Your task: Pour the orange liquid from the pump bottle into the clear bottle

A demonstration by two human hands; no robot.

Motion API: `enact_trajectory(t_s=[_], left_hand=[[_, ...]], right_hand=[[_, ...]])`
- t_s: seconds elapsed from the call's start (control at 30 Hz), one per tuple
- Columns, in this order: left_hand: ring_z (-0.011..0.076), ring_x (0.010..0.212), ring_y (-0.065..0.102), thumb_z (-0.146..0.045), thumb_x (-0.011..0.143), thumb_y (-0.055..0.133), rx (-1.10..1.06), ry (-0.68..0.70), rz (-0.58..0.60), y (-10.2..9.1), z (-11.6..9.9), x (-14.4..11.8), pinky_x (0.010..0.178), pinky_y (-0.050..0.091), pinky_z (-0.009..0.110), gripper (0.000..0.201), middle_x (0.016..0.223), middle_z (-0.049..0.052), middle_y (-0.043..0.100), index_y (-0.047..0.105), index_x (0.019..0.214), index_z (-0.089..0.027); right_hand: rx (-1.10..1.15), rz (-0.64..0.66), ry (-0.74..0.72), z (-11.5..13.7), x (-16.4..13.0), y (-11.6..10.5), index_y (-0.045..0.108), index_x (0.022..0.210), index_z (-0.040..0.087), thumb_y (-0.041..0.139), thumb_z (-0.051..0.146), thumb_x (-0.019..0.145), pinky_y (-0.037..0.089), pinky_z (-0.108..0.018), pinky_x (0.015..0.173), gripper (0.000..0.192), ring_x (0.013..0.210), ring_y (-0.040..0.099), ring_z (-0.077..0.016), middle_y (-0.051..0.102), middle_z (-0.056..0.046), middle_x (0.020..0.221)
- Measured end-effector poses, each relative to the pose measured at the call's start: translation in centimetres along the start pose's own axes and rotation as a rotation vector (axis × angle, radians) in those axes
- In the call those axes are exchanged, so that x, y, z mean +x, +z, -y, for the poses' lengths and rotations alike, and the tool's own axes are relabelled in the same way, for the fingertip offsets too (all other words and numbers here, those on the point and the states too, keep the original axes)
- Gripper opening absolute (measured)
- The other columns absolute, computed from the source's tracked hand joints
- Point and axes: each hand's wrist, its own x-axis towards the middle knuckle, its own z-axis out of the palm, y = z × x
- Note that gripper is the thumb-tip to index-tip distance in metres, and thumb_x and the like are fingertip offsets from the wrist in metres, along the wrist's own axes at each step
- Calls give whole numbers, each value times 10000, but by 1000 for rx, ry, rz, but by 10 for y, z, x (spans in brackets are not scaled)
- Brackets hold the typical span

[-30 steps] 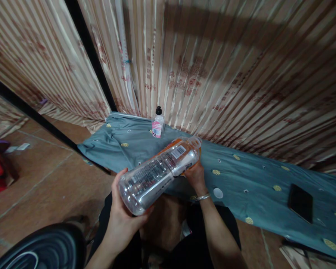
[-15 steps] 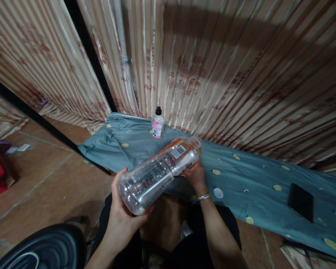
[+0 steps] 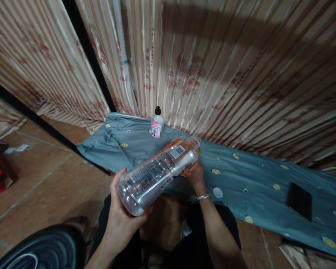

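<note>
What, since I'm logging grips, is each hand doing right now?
Left hand: holding the clear bottle around its base end.
Right hand: holding the same bottle toward its neck, fingers mostly hidden.

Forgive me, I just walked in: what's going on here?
Someone holds a large clear bottle at a slant, left hand at its base, right hand near its neck. Beyond it, a small black-capped bottle stands upright on the blue-green cloth by the striped curtain. A black phone-like slab lies off to the right.
</note>
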Motion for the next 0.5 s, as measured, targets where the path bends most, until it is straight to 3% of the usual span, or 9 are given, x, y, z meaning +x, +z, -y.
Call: enact_trajectory(t_s=[0.23,0.5], left_hand=[[262,1135,722,-309,635,914,40,27,0,-2,5,0,975,593,377,1000,1375,91,620,455,1523,-265],[266,1076,740,-356,632,934,-41,-41,14,-3,2,0,944,615,396,1029,1339,87,638,448,1536,-277]], right_hand=[[-10,-12,-17,-3,1,2,590,1353,138,761,528,690,661,-509,917,788,1071,794,-384,801,-203,1193],[-30,19,-6,-2,1,0,552,1449,147,812,465,695,675,-474,863,858,1034,808,-374,814,-172,1162]])
